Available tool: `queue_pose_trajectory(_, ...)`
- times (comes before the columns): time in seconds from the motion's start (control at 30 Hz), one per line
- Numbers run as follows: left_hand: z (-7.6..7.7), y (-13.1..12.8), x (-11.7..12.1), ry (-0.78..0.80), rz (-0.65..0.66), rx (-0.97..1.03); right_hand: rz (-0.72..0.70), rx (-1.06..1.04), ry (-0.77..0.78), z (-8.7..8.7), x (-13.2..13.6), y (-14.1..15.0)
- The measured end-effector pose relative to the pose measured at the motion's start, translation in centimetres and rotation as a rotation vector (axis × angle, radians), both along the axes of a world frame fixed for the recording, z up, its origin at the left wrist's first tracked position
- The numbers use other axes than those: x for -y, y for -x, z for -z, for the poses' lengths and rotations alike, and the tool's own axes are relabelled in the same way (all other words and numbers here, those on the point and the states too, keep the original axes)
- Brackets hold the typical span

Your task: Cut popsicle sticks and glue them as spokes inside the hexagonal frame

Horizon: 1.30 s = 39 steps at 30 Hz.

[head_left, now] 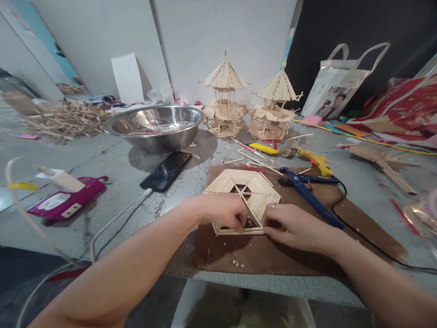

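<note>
A hexagonal panel of thin wooden sticks [262, 197] lies on a brown board [221, 255]. Most of its sections are covered with rows of sticks; the near one is an unfilled frame with bare spokes. My left hand [230, 212] is closed over that near section, fingers curled down at the near bar; anything in them is hidden. At the near right corner of the panel, my right hand [290, 223] pinches the edge with thumb and fingers. Dark blue cutting pliers [309, 196] lie just beyond my right hand. Tiny stick offcuts [236, 263] are scattered in front.
Two stick pagodas [225, 114] stand at the back. A steel bowl [153, 141], phone [166, 171] and purple power strip [68, 199] are to the left. A yellow glue gun [317, 162] with black cord, a yellow cutter [263, 148] and loose sticks lie beyond the panel.
</note>
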<state>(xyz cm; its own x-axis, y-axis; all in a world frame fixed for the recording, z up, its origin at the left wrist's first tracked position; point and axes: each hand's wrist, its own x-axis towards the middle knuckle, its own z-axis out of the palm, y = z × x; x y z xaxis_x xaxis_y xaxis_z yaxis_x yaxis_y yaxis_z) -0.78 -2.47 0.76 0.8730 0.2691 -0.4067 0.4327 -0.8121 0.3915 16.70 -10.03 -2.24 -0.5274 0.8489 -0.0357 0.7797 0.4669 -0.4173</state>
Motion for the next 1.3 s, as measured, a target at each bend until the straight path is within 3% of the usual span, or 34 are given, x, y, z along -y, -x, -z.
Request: queue_pose_trajectory(1.3,-0.25,0.06,0.04,-0.012,0.019,-0.018,-0.012,-0.057,-0.007,0.38,-0.04,-0.17)
